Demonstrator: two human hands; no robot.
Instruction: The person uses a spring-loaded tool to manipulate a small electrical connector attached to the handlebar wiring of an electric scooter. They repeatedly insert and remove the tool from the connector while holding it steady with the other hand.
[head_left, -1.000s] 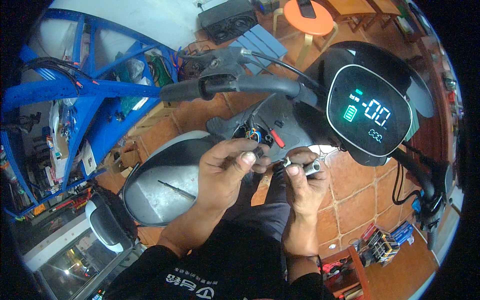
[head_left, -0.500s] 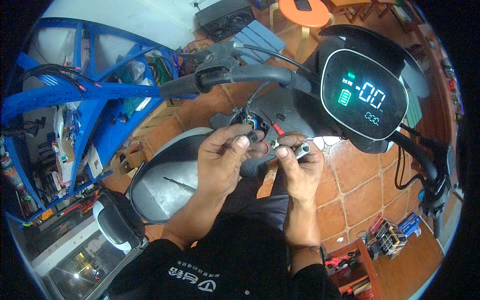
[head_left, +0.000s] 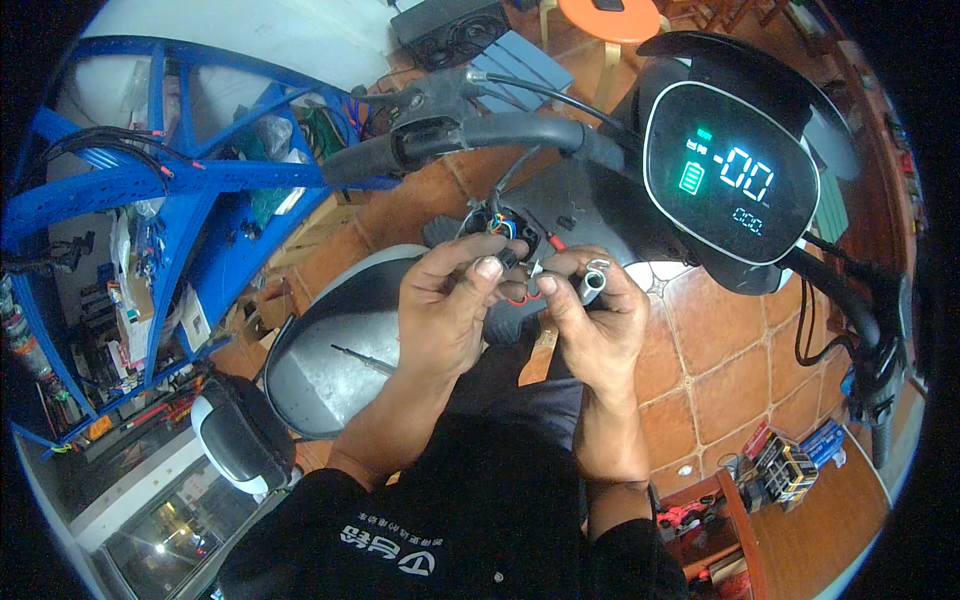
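My left hand (head_left: 445, 305) pinches a small black plug-like part (head_left: 508, 259) between thumb and fingers. Close beside it, my right hand (head_left: 600, 340) grips a small white connector (head_left: 536, 270) at thumb and fingertip. A silver metal cylinder with a hollow end (head_left: 592, 284) is also tucked in the fingers of that hand. Below the fingertips loops a red wire (head_left: 519, 300). Just beyond the hands, thin coloured wires (head_left: 503, 228) show in an opening of the scooter. Whether the two small parts touch is too small to tell.
Handlebar (head_left: 500, 140) and lit display (head_left: 732, 185) arch over the work. A red-handled screwdriver (head_left: 556, 241) lies beyond my hands; a thin dark tool (head_left: 362, 358) rests on the seat (head_left: 315, 375). Blue shelving (head_left: 180, 190) stands left, an orange stool (head_left: 610, 20) farther back.
The hands have drawn slightly closer together, with the white connector now nearer the black part. The metal cylinder has shifted a little in my right hand, and the view has tilted slightly.
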